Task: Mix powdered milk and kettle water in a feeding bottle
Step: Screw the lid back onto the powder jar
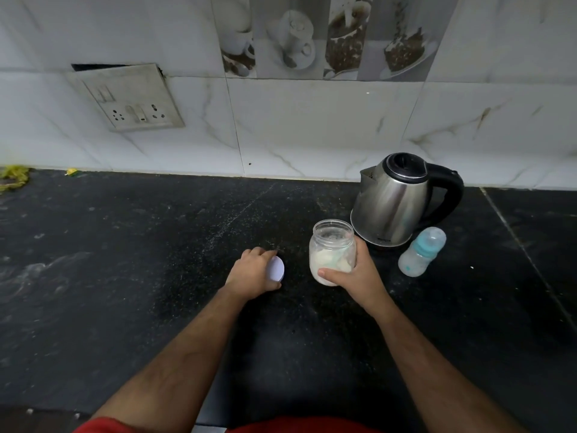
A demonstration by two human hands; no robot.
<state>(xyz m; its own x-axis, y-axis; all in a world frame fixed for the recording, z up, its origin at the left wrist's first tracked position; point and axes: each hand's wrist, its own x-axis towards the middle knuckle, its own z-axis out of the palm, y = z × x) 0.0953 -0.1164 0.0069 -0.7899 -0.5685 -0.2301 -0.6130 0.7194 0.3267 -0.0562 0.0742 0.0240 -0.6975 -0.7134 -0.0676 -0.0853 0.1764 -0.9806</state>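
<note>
On the dark counter (125,276), the right hand (359,276) is gripping an open jar (332,251) of milk powder, fingers curled around it. Left of it, the left hand (253,273) is holding the white lid (276,268), fingers clamped on it. A steel kettle (393,201) is standing just behind the jar, and the feeding bottle (421,253), capped, is sitting right of it, leaning. A wall socket (131,98) is hanging crookedly far left. Something yellow (14,176) is being cut off at the left edge.

One open jar (332,251) in the right hand (356,276), one lid (276,269) in the left hand (254,271); beyond the right hand, one kettle (396,201) and one feeding bottle (421,252).
</note>
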